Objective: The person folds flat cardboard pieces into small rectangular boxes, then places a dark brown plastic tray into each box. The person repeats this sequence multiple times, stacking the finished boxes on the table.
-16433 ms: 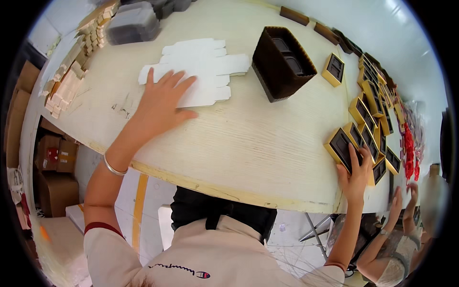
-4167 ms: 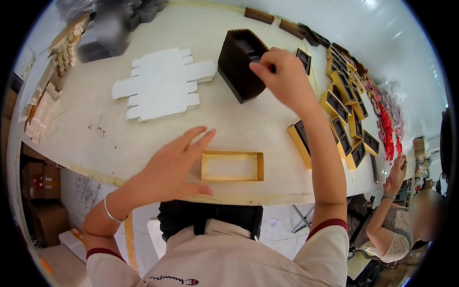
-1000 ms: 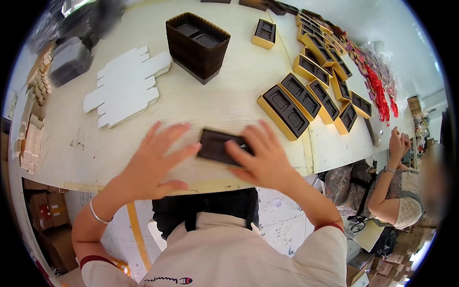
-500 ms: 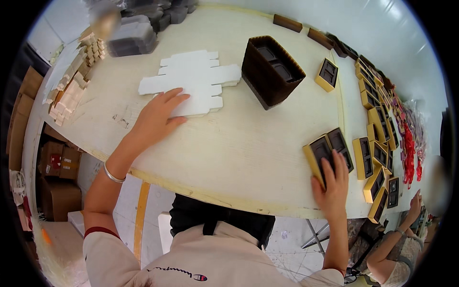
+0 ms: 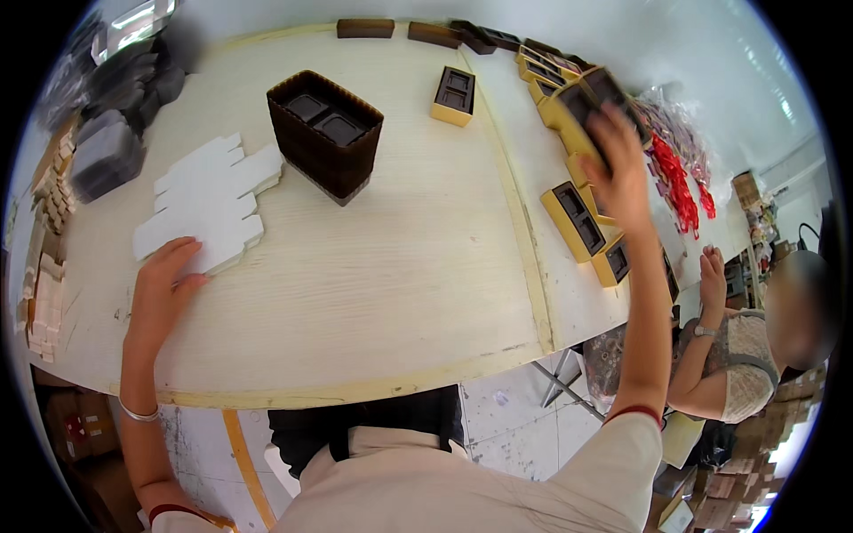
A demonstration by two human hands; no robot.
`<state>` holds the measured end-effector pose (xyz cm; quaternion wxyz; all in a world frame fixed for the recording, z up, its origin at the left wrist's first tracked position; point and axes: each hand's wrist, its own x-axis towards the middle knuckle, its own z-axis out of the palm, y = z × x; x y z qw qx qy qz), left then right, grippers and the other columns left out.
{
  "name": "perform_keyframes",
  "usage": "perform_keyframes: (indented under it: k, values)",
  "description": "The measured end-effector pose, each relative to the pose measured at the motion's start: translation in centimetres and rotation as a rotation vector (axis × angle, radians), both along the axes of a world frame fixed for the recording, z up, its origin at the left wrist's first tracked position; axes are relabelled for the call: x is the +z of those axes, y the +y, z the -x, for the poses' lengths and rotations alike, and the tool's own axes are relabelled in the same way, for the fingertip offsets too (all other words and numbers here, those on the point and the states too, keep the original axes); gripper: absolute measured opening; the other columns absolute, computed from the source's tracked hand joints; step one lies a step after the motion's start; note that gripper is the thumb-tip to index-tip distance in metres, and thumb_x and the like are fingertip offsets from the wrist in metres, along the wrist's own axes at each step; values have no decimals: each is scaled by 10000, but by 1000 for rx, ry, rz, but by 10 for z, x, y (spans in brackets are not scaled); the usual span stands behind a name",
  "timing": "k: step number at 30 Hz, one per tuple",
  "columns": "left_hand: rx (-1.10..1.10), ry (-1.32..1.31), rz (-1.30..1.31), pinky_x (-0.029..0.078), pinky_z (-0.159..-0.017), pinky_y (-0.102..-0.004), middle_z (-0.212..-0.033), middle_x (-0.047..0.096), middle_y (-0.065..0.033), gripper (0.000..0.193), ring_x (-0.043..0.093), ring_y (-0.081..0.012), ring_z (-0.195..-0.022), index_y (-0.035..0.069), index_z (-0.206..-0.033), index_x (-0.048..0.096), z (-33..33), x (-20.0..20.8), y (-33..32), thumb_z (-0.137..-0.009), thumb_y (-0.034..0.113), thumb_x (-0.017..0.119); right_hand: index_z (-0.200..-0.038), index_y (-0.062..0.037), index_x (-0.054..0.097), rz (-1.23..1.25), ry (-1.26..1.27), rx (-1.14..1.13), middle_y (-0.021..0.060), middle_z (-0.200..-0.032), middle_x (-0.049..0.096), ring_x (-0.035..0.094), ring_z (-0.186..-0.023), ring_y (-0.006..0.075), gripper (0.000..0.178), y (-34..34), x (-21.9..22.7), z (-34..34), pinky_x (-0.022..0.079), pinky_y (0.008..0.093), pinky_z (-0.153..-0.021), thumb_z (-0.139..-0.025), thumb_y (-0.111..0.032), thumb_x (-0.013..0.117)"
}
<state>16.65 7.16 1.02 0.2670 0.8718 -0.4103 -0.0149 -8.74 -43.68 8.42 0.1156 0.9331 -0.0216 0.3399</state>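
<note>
My left hand rests with fingers stretched out on the near edge of a stack of white die-cut cardboard blanks. Over on the right, my right hand grips gold boxes with dark inserts, seemingly two side by side; the hand is somewhat blurred. They are above a cluster of similar gold boxes, one of which, a gold box, lies just to the left of my right wrist. Between my hands stands a nested stack of dark brown plastic trays.
A single gold box stands toward the back. Dark brown strips line the far edge. Grey plastic trays and folded pale card pieces are piled left. Red cords lie right, near a seated co-worker.
My view has turned right. My right hand has lifted the gold boxes off the near table and carried them away over the cluster. My left hand stays at the white blanks.
</note>
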Motion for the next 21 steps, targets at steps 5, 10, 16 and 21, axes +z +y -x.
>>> perform_keyframes:
  k: [5,10,16,21]
  values:
    - [49,-173,2,521,-797,-354,-1081,656,-197,249,644,-342,-942,-10,-1097,635,-6,0,9,-853,9,586,-1316,-57,511,-230,-149,-57,197,-1328,505,491,-1210,385,569,-17,29,-40,406,411,-1013,-835,-280,718]
    - [44,-415,25,536,-686,-371,-937,678,-166,176,664,-337,-819,6,-1000,647,-6,5,1,-838,-4,580,-1213,-12,576,-126,-14,175,185,-1299,537,502,-1223,370,481,89,-7,-35,418,439,-1000,-760,-55,730]
    - [-113,-901,189,566,-665,-343,-890,683,-102,137,683,-256,-784,12,-942,667,62,41,15,-820,3,606,-1065,-15,641,-158,47,575,208,-1207,585,591,-1091,382,381,196,-55,-6,496,495,-897,-724,-122,773]
    - [-423,-562,151,559,-638,-284,-904,677,-90,173,668,-209,-769,14,-959,677,167,16,19,-799,60,631,-1082,-211,601,-251,80,789,118,-1139,610,613,-1024,294,254,277,-96,29,524,435,-873,-845,-234,687]
